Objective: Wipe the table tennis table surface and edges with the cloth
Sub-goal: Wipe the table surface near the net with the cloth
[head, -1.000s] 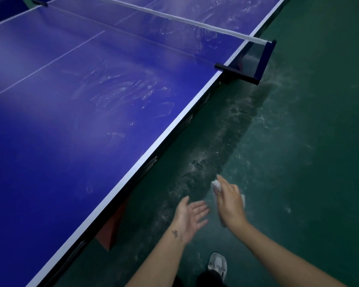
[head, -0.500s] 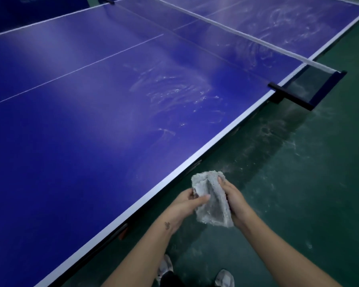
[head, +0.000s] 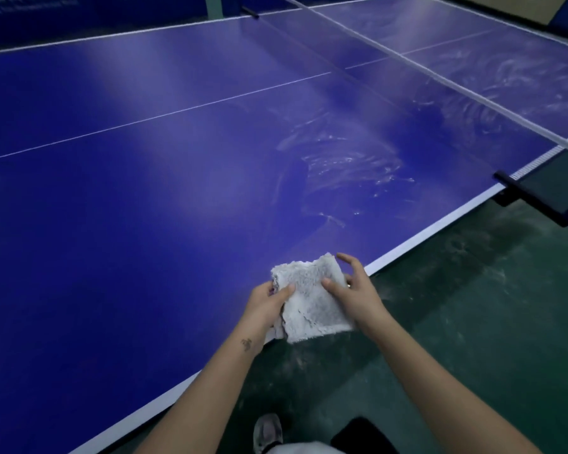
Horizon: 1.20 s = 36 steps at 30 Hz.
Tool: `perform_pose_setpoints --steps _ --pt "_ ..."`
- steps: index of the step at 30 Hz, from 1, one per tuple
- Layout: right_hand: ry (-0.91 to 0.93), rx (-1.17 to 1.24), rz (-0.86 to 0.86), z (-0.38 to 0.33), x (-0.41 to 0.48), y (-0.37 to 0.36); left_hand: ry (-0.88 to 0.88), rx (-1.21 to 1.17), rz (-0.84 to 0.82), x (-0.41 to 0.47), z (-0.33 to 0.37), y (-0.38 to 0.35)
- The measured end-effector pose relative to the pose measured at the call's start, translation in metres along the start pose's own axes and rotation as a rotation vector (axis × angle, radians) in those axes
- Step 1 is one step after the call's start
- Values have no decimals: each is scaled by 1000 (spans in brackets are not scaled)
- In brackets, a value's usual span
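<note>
While the grey-white terry cloth (head: pixel 312 303) was held over the near side of the table tennis table (head: pixel 145 208), just where the white edge band (head: pixel 440 234) met the green floor (head: pixel 473 322), both hands were on it; the left hand (head: pixel 266 306) pinched its left border, thumb on top and fingers tucked beneath; the right hand (head: pixel 354 296) pinched the right border under its thumb, with the forefinger straight out past the far corner; whether the cloth brushed the tabletop could not be told; the step in hand looked like folding the cloth into a pad before wiping; to do it well, the person would want the cleaner face turned down, the ragged hem tucked in so it would not drag, and a flat palm on top for even pressure; long overlapping strokes should then cover the pale swirled smears (head: pixel 345 162) between the cloth and the net (head: pixel 440 77), reach the net clamp (head: pixel 538 198), and finish along the edge band; the cloth lay roughly flat, a folded oblong; its long axis ran away from the person, the far end leaning slightly left and pointing into the blue surface, the ragged near end toward the person's body
</note>
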State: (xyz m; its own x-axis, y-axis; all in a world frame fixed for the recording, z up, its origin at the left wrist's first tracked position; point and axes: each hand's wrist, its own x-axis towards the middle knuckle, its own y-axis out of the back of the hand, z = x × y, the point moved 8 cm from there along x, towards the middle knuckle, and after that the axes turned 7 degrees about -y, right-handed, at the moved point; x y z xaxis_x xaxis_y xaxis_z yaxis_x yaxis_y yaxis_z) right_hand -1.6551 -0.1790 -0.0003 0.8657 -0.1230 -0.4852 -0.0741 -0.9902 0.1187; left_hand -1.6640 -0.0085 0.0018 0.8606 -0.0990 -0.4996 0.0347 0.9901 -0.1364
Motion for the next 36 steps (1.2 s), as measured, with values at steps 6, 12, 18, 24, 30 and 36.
perform_pose_setpoints --steps 6,12,18,24,30,36 --pt "134 -221 4 -24 25 -63 -67 69 298 8 5 67" --pt "246 -413 -73 -54 68 -109 -90 52 465 32 13 108" --pt "548 -845 -91 -73 99 -135 -105 286 660 58 25 133" --pt "1198 -1444 -641 -32 73 -206 -285 470 905 65 48 165" --pt "1252 -1480 -732 -43 130 -216 -323 508 984 82 60 179" --pt "992 -1485 -365 -122 270 -215 -276 623 937 101 64 183"
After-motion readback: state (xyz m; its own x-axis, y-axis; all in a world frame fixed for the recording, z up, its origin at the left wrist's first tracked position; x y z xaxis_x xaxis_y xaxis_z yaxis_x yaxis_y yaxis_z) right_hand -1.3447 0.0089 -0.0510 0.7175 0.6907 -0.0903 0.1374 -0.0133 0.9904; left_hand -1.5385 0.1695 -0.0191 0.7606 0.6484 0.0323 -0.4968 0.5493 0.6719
